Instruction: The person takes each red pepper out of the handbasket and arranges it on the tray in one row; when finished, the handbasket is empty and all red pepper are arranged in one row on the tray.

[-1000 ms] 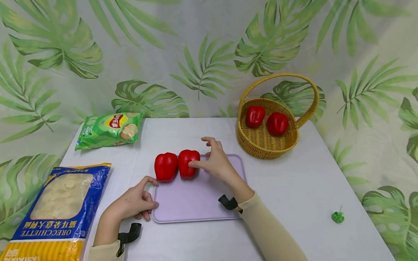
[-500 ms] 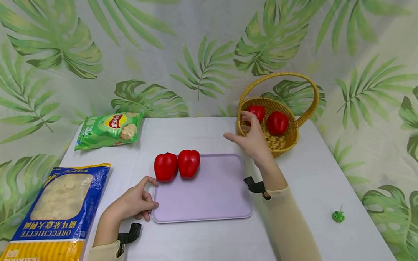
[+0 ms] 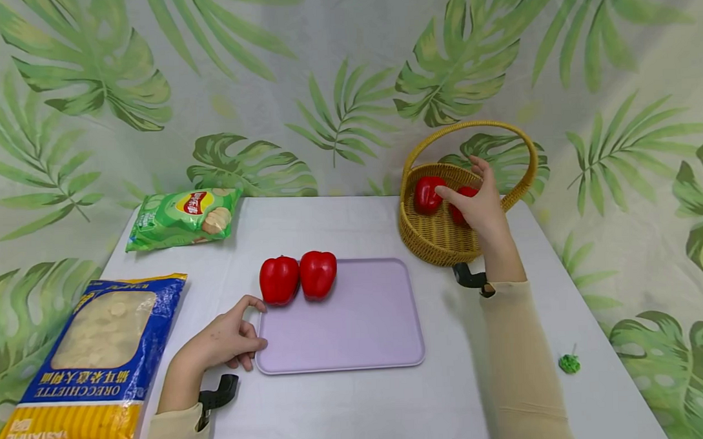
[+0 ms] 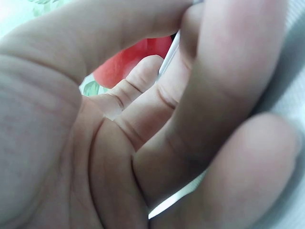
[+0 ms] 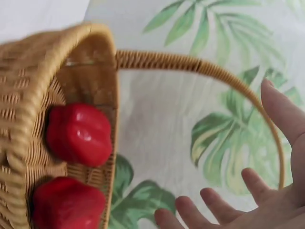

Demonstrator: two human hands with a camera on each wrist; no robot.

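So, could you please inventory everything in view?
Flat table: one, white, centre
Rectangular tray: one, lilac, table centre
Handled wicker basket: one, golden, back right
Glossy bell peppers: four, red, two at tray's left, two in basket
Plump crisps bag: one, green, back left
Large pasta bag: one, blue and yellow, front left
Small round item: one, green, right
Leaf-print backdrop: one, pale green, behind
Wrist cameras: two, black, wrists
Left hand: one, beige-sleeved, tray edge
Right hand: one, beige-sleeved, over basket

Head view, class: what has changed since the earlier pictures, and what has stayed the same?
The right hand has moved right and farther from the person, from the pepper pair on the lilac tray to the wicker basket; it holds nothing now. The left hand stays at the tray's left edge; all the peppers keep their places.
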